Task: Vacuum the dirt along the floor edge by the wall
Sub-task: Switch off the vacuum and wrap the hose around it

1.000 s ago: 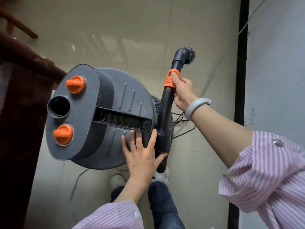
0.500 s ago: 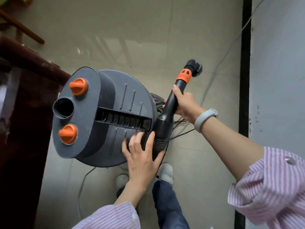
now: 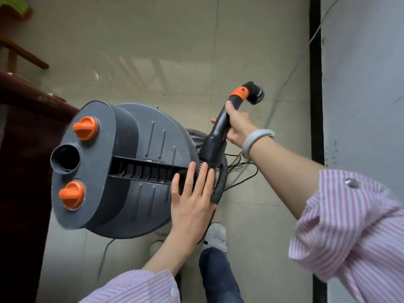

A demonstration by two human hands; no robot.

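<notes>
Vacuum (image 3: 122, 167) base hidden under own lid; hose (image 3: 220, 184) mostly behind body. Inlet hole (image 3: 65, 158) dark, contents unreadable. Left hand (image 3: 192, 200) flat, fingers straight, pressing lid. Right hand (image 3: 237, 125) curled round nozzle tube (image 3: 218, 127), brush tip (image 3: 254, 92) blurred, raised, short of wall (image 3: 363, 84).

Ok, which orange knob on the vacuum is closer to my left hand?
The lower knob, below the round port; the upper knob sits beyond it, farther from your left hand.

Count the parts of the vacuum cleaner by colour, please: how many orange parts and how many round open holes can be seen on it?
Orange knobs on the vacuum body: 2
Orange collar on the nozzle: 1
Open round port: 1
Total: 4
</notes>
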